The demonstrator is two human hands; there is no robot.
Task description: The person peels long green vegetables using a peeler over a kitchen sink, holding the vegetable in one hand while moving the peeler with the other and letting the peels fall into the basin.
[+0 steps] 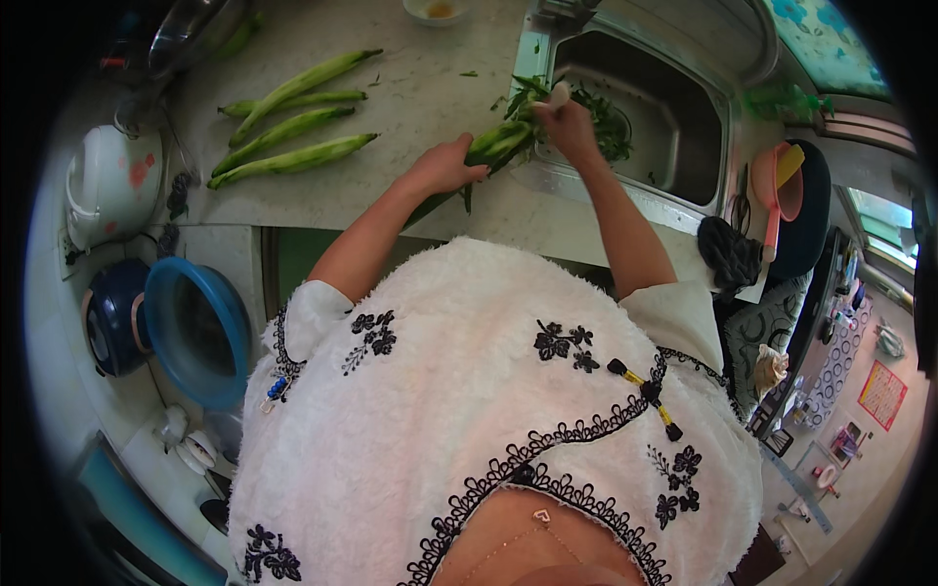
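Observation:
My left hand (445, 165) is closed around a long green stalk vegetable (501, 143) that lies across the counter near the sink. My right hand (568, 124) is at its leafy end, with its fingers closed on a small pale object (560, 95), perhaps a peeler or knife handle; its working part is hidden. Green leaves (524, 95) bunch beside the right hand at the sink's edge. More cut leaves (612, 128) lie in the stainless steel sink (678, 110). Several stripped green stalks (293, 150) lie side by side on the counter at the left.
A white bowl (437, 10) stands at the counter's far edge, and a metal bowl (183, 36) at the far left. A white appliance (121, 183) is on the left. Right of the sink are a pink dipper (778, 183) and a black cloth (728, 253). A blue basin (238, 329) stands lower left.

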